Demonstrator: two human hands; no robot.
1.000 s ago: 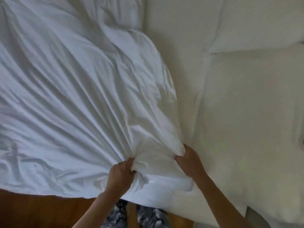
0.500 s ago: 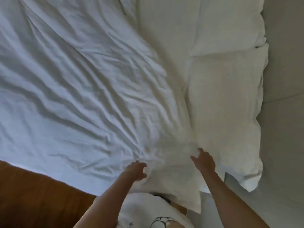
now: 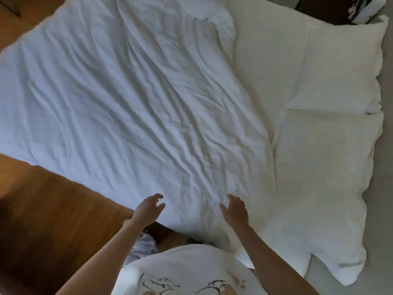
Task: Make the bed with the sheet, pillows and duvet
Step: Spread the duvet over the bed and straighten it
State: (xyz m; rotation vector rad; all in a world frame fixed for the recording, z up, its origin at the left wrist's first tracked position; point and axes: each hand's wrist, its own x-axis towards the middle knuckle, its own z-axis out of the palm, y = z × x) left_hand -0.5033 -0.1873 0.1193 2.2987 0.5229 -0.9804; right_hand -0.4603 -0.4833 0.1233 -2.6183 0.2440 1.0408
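Observation:
A wrinkled white duvet [image 3: 127, 99] lies spread over most of the bed, its near corner just beyond my hands. Two white pillows lie side by side at the right: the far pillow [image 3: 331, 67] and the near pillow [image 3: 325, 173]. A strip of white sheet [image 3: 261, 67] shows between duvet and pillows. My left hand [image 3: 148, 209] hovers over the duvet's near edge with fingers loosely spread, holding nothing. My right hand [image 3: 235, 210] hovers beside it over the same corner, fingers spread and empty.
Wooden floor [image 3: 53, 220] runs along the bed's left and near side. A pale wall or headboard [image 3: 385, 188] stands at the right behind the pillows. A dark object [image 3: 331, 9] sits at the top right corner. My white shirt [image 3: 180, 271] fills the bottom.
Both hands let go of the bunched duvet corner and lifted off it with fingers spread. The duvet settled flatter. The view pulled back, showing the whole bed and both pillows.

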